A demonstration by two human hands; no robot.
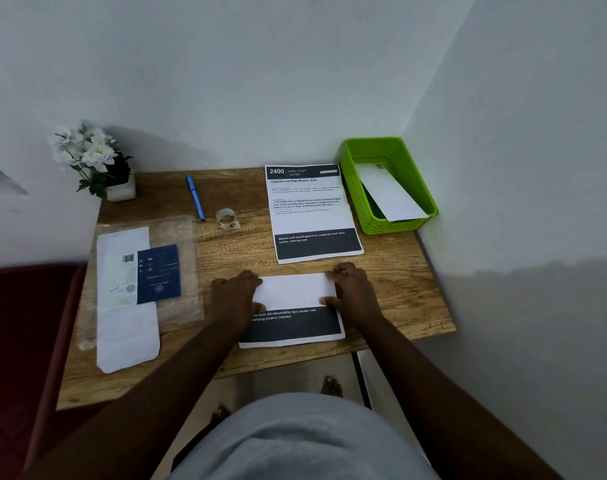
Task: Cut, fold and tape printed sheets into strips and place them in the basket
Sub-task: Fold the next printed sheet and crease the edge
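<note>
**Q:** What lies at the left of the room?

**A:** A dark red seat (25,341) against the counter's left edge. Pale walls meet in a corner behind. My counter (392,282) is wood-grained and small. At its back left corner stand white flowers (87,154) in a white pot.

**Q:** And moving across the surface?

**A:** Near the left edge lies a clear plastic sleeve (177,271), with white papers and a dark blue card (158,273) on it. Beyond it, a blue pen (195,197) lies angled, and just beside that a small tape roll (226,218).

**Q:** Your hands?

**A:** My left hand (234,294) rests on the left edge of the folded sheet (293,306), fingers curled down on the paper. My right hand (352,289) holds the right edge, thumb on top of the white flap, fingers bent over the edge. The sheet sits at the near middle of the counter; its upper part is folded down white, its dark printed band exposed below.

**Q:** Further right?

**A:** A printed sheet (310,213) headed "2400" lies flat just behind the folded one. At the back right corner, the green basket (355,199) touches the wall and holds one white folded strip (392,197), leaning inside. Below the counter edge, bare floor and my toes.
</note>
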